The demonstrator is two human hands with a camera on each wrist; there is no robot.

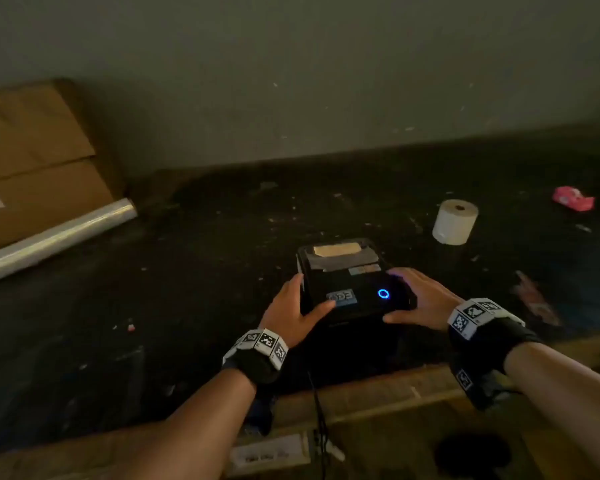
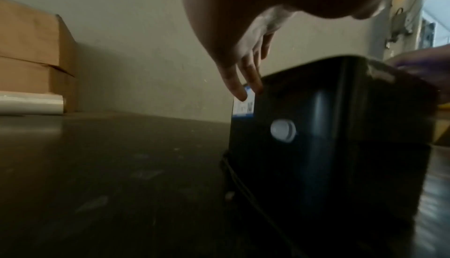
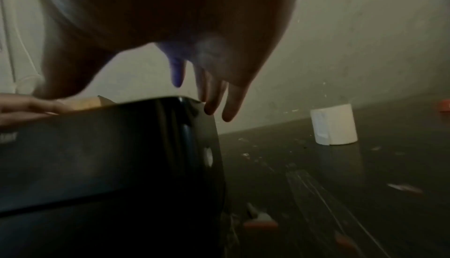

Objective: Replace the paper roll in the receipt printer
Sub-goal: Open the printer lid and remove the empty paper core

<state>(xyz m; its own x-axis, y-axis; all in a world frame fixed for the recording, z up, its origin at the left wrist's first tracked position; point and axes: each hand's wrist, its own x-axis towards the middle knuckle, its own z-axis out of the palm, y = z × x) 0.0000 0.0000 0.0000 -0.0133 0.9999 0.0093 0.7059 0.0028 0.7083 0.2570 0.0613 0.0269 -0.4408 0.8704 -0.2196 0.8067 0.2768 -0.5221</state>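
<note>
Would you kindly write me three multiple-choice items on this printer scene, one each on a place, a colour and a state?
1. Where does the white paper roll stand?
A. on the table, behind and right of the printer
B. on top of the printer
C. in the left hand

2. What colour is the glowing ring on the printer?
A. red
B. green
C. blue

3. How is the printer's lid?
A. taken off
B. closed
C. propped wide open

Answers:
1 A, the roll stands alone on the table.
2 C, the ring shines blue.
3 B, the taped top lies flat between the left hand and right hand.
</note>
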